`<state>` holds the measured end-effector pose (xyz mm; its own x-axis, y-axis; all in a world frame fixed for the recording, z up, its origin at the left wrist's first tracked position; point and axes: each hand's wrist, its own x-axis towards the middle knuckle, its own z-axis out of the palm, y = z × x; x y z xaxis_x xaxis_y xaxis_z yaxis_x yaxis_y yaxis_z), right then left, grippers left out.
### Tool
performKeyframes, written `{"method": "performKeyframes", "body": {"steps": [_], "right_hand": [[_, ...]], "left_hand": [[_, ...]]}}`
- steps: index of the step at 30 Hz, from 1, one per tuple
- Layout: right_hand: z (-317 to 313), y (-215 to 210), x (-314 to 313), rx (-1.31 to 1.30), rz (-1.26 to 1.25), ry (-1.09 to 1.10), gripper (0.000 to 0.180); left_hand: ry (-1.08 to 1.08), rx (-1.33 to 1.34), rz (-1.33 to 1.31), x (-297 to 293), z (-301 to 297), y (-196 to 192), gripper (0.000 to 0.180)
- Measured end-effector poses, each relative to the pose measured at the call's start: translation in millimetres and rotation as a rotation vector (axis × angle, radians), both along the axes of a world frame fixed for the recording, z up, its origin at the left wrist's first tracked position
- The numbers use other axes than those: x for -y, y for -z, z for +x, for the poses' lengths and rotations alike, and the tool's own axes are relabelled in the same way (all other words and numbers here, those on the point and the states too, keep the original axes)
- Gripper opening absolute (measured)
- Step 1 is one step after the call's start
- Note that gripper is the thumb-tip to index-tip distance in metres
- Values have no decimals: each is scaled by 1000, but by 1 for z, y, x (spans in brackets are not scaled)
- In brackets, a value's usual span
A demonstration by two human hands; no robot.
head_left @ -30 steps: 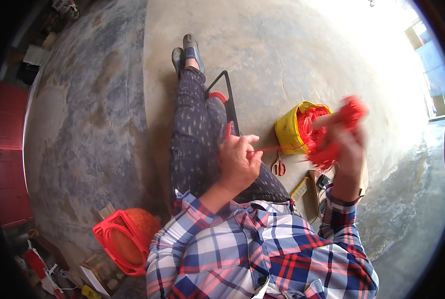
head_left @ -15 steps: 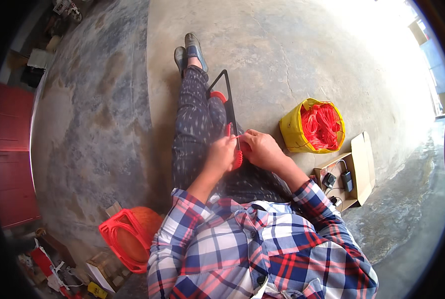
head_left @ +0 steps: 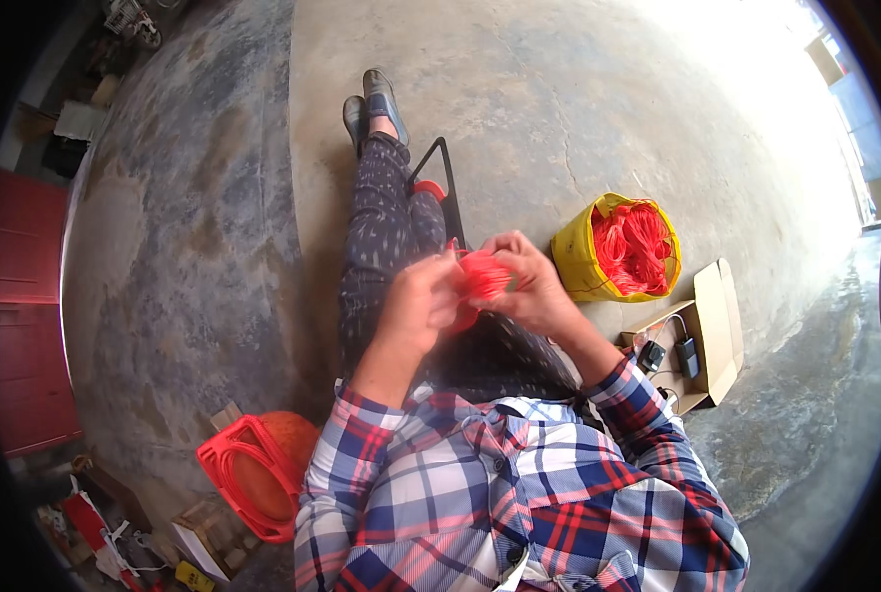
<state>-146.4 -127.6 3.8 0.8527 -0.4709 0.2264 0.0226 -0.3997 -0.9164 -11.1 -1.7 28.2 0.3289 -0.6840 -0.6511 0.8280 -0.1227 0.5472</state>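
Between my two hands, above my lap, is a small bundle of red plastic cord (head_left: pixel 484 276), slightly blurred. My left hand (head_left: pixel 416 304) grips its left side with curled fingers. From the right, my right hand (head_left: pixel 536 286) closes on the other side. A black bent-metal frame (head_left: pixel 444 168) leans along my leg, with a red piece (head_left: pixel 429 187) near its far end; its near part is hidden behind my hands. On the floor to the right stands a yellow bucket (head_left: pixel 576 259) filled with red cord (head_left: pixel 638 247).
Beside the bucket sits an open cardboard box (head_left: pixel 722 340) holding small black devices and cables. A red-orange plastic frame (head_left: pixel 225 469) stands at my lower left, against a rounded orange object (head_left: pixel 292 439). Mixed clutter lies beyond it; a red door (head_left: pixel 21 326) is far left.
My hands have lifted slightly from the black frame and spread apart a little. A red cord bundle now shows between them, where earlier only a thin red strand was pinched.
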Motion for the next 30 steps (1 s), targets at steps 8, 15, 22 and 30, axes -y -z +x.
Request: {"method": "performKeyframes", "body": {"steps": [8, 15, 22, 30], "right_hand": [[-87, -64, 75, 635, 1290, -62, 30], [-177, -117, 101, 574, 887, 93, 22], [-109, -3, 64, 119, 887, 517, 23], [-43, 22, 3, -204, 824, 58, 10]], "left_hand": [[18, 106, 158, 6, -13, 28, 19], [120, 51, 136, 6, -12, 34, 30], [142, 14, 148, 6, -9, 47, 30], [195, -11, 154, 6, -9, 53, 21]]}}
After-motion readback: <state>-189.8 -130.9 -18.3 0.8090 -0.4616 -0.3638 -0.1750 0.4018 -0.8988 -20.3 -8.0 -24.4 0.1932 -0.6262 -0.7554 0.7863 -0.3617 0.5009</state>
